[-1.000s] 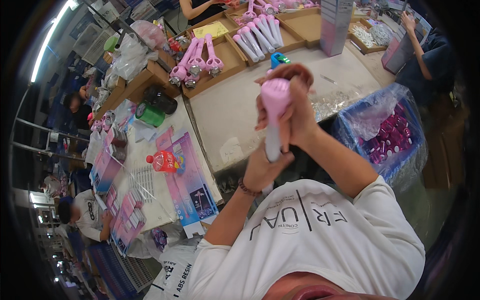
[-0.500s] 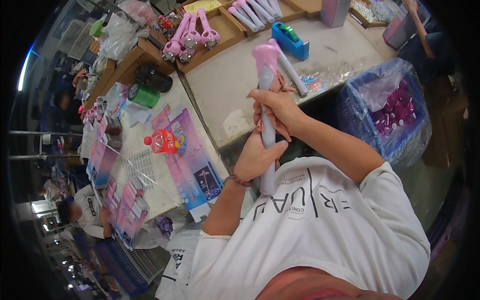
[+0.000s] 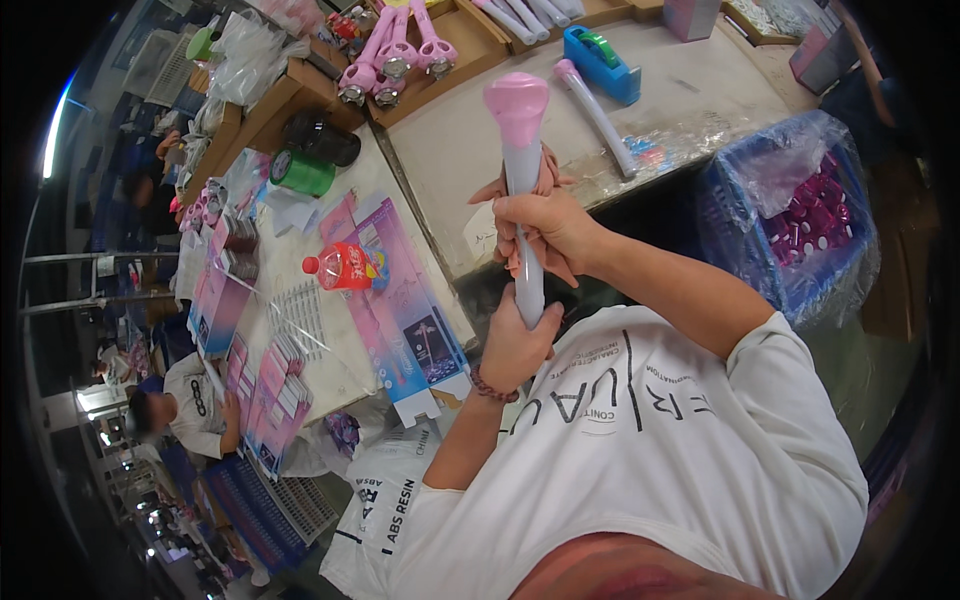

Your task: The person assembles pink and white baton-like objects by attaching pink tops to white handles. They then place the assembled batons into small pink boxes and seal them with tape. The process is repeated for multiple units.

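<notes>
A toy wand (image 3: 517, 112) with a rounded pink head and a pale lavender tube stands nearly upright before my chest. My right hand (image 3: 562, 222) is closed around its middle, with a peach-coloured cloth (image 3: 553, 258) bunched between palm and tube. Lower down, my left hand (image 3: 512, 345) wraps the bottom end of the tube and hides its tip. On the table beyond my right hand lies a similar wand (image 3: 598, 120) with a small pink end. Near that one sits a blue tape dispenser (image 3: 618, 82) with a green roll.
To the right stands a blue crate (image 3: 745, 245) lined with plastic, holding magenta parts. Pink wands (image 3: 400, 45) fill a cardboard tray at the back. A red-labelled bottle (image 3: 340, 267) rests by printed boxes (image 3: 410, 320) on the left. Another person (image 3: 195, 400) is at far left.
The wand has shifted upward through my right hand, and its pink head now shows plainly. My left hand has gone from the tube's lower part to its bottom end. My view has shifted slightly.
</notes>
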`<state>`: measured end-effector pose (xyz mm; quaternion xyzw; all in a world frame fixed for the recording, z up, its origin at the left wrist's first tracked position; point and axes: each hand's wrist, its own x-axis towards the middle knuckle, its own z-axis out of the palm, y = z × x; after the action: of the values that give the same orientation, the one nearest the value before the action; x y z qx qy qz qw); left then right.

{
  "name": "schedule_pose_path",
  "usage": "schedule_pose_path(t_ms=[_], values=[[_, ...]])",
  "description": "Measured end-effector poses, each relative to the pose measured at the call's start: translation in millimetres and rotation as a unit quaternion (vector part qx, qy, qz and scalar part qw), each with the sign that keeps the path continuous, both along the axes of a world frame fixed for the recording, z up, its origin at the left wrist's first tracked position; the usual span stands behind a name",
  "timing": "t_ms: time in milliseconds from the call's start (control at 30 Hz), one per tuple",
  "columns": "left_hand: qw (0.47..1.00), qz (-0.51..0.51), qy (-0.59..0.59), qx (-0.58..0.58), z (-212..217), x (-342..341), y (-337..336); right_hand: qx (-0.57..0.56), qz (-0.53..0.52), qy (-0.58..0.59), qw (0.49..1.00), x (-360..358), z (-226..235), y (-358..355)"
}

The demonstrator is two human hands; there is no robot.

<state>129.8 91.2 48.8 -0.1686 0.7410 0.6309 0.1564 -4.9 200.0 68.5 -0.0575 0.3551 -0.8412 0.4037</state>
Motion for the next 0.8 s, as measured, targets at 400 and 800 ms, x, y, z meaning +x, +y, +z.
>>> schedule_pose_path(t_ms=[400, 800], values=[[0.997, 0.008, 0.016, -0.075, 5.2, -9.1, 13.0, 0.027, -0.007, 0.023, 0.999, -6.9, -3.4, 0.8], [0.993, 0.017, 0.102, -0.050, 15.6, -25.3, -25.3, 0.033, 0.028, 0.008, 0.999, -14.8, 0.5, -7.4]])
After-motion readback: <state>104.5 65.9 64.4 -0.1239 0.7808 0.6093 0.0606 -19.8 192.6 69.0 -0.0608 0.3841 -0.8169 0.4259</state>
